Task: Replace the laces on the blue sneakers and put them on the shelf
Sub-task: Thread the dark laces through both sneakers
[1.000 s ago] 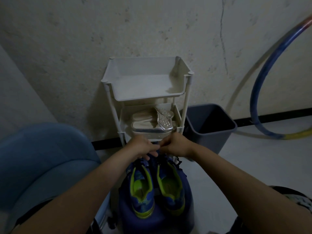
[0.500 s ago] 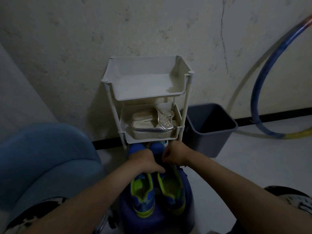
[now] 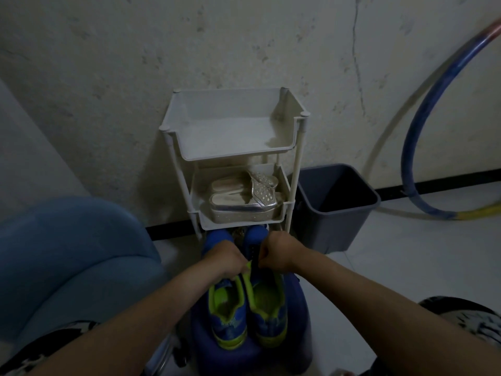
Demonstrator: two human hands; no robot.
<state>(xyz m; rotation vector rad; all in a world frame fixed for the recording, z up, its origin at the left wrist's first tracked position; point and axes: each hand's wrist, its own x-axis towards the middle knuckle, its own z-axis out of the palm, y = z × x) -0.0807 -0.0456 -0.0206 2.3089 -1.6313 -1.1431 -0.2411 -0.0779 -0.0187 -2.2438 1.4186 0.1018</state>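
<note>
Cracked wall behind, pale floor below, with a white shelf (image 3: 233, 137) at 12 o'clock, silver sandals (image 3: 244, 199) on its middle tier, top tier bare. Grey bin (image 3: 336, 207) at 2 o'clock, hoop (image 3: 417, 131) leaning beyond it, blue cushion (image 3: 67, 256) at 9 o'clock. Sneakers (image 3: 248, 305) side by side at 6 o'clock on a blue stool (image 3: 295, 316), toes towards the shelf. Since a second ago, both fists drawn back from the toes to mid-tongue. Left hand (image 3: 223, 257) and right hand (image 3: 276, 251) closed, knuckles nearly touching, apparently pinching a dark lace (image 3: 253, 251) between them; exact grip hidden. Probably tightening or tying, so lacing looks near done; shelving not yet started.
</note>
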